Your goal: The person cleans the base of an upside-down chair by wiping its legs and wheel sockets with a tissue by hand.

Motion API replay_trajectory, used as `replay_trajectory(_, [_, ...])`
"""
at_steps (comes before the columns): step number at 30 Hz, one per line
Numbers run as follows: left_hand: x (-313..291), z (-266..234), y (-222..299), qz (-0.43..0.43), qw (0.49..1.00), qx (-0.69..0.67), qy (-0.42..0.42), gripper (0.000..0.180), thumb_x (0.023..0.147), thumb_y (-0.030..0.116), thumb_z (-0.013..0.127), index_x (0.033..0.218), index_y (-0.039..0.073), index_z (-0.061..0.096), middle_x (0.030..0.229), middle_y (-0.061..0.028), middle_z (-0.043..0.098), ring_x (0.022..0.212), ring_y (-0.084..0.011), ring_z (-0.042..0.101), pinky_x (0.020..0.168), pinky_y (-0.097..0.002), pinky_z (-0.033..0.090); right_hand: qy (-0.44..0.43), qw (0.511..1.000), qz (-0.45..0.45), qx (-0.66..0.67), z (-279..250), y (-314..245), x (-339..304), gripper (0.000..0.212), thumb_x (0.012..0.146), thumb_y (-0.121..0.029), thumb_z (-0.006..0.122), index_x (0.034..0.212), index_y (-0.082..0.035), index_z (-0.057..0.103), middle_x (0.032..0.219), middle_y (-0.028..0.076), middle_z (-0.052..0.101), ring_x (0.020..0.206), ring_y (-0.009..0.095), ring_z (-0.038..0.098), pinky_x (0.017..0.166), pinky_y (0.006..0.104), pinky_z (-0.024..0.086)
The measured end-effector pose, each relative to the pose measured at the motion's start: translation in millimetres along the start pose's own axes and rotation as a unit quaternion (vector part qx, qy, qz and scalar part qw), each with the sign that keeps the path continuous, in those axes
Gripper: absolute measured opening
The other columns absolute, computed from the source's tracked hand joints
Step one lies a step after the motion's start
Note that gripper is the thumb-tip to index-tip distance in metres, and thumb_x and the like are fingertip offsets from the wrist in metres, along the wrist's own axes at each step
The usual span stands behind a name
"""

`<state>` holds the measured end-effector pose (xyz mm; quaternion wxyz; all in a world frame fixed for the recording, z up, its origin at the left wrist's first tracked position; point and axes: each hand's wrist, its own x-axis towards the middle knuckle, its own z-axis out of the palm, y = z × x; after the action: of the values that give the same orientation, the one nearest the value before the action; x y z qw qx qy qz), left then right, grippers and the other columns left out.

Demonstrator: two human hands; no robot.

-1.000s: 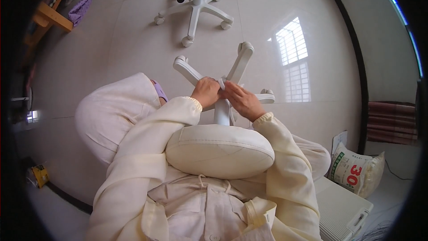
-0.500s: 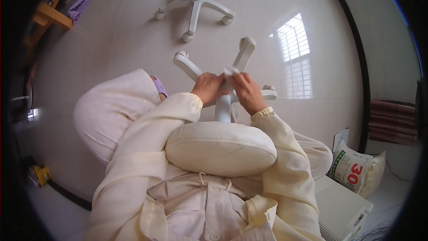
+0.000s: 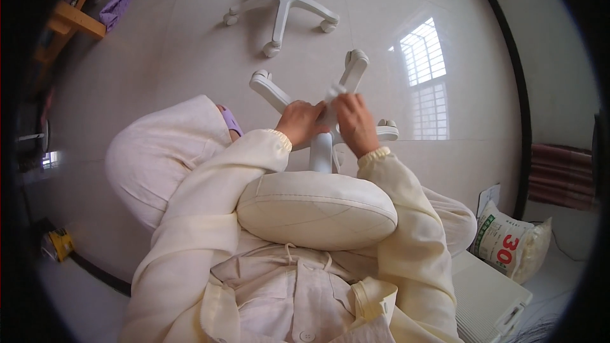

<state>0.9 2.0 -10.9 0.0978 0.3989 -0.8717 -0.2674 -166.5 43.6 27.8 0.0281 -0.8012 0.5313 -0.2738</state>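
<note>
A tipped swivel stool lies against my lap, its round cream padded seat (image 3: 318, 209) toward me and its white post (image 3: 321, 152) pointing away. The white star-shaped base (image 3: 272, 92) faces outward, with casters on several legs. My left hand (image 3: 301, 123) is closed on the base near its hub, beside the top of the post. Just right of it, my right hand (image 3: 356, 124) has curled fingers around a small white thing (image 3: 335, 92) at the hub. That thing is smeared by motion, so its kind cannot be made out.
Another stool (image 3: 284, 13) with a grey seat stands on the tiled floor ahead. At right are a printed plastic bag (image 3: 510, 243) and a pale ribbed case (image 3: 486, 295). A wooden rack (image 3: 76, 20) and purple cloth (image 3: 116, 8) are far left; a yellow object (image 3: 59, 244) lies lower left.
My right hand has shifted slightly right, its fingers more upright, and the small white thing has moved with it. My left hand keeps its place at the base.
</note>
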Motion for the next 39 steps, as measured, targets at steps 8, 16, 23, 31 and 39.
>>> replay_trajectory(8, [4,-3,7,-0.019,0.999,-0.005,-0.027,0.042,0.074,0.035,0.071,0.104,0.009,0.058,0.086,-0.0104,0.066,0.087,-0.0316,0.061,0.078,-0.0424,0.047,0.030,0.993,0.107,0.047,-8,4,17,0.019,0.079,-0.002,0.054,0.098,-0.004,0.053,0.091,0.012,0.055,0.087,0.032,0.054,0.072,0.0408,0.048])
replay_trajectory(16, [4,1,2,-0.023,1.000,-0.003,-0.020,0.042,0.073,0.035,0.071,0.103,0.009,0.057,0.085,-0.0097,0.066,0.085,-0.0322,0.061,0.078,-0.0424,0.046,-0.019,0.999,0.027,0.021,-4,-2,1,0.017,0.074,0.001,0.056,0.090,-0.003,0.059,0.094,0.011,0.055,0.086,0.030,0.054,0.069,0.0380,0.049])
replay_trajectory(23, [-1,5,-5,0.005,1.000,0.011,0.009,0.037,0.073,0.034,0.071,0.096,0.008,0.059,0.082,-0.0101,0.066,0.084,-0.0293,0.062,0.080,-0.0403,0.046,-0.022,0.996,0.072,0.056,1,-1,3,0.024,0.080,-0.005,0.053,0.105,-0.006,0.054,0.100,0.012,0.054,0.092,0.030,0.055,0.072,0.0407,0.049])
replay_trajectory(31, [3,-6,9,-0.023,0.999,0.002,-0.027,0.042,0.074,0.035,0.071,0.103,0.008,0.056,0.084,-0.0101,0.066,0.085,-0.0300,0.061,0.081,-0.0402,0.046,0.080,0.990,0.119,0.014,-2,10,19,0.020,0.073,0.007,0.057,0.090,-0.002,0.060,0.090,0.011,0.056,0.084,0.030,0.055,0.071,0.0374,0.049])
replay_trajectory(39, [0,0,7,0.030,0.998,-0.025,0.054,0.040,0.071,0.026,0.072,0.101,0.004,0.057,0.089,-0.0123,0.064,0.090,-0.0306,0.060,0.082,-0.0403,0.046,0.001,0.983,0.145,0.110,14,-12,-11,0.015,0.073,0.002,0.059,0.088,-0.002,0.060,0.085,0.011,0.057,0.079,0.029,0.058,0.067,0.0360,0.049])
